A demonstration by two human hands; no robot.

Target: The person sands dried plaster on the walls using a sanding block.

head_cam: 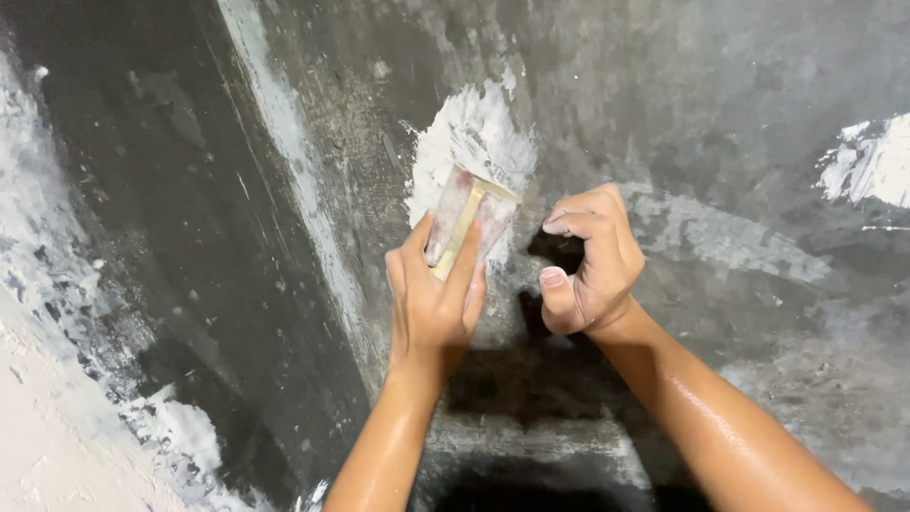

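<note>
A scraper (471, 220) is gripped by the left hand (431, 299), blade up-right against white putty (471, 142); the right hand (588, 261) is curled empty beside it.

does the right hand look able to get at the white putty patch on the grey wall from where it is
Probably yes: the right hand, curled empty, sits just beside the white putty patch on the grey wall, nothing between them.

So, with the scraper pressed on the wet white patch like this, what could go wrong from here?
1. The left hand holds the scraper only by its fingers along the blade, so it might slip or tilt and leave ridges in the white filler patch.
2. The right hand is curled in a fist close beside the blade; it could brush the fresh filler and smear it.
3. The dark wall around looks rough, so the patch edge may stay uneven.
</note>
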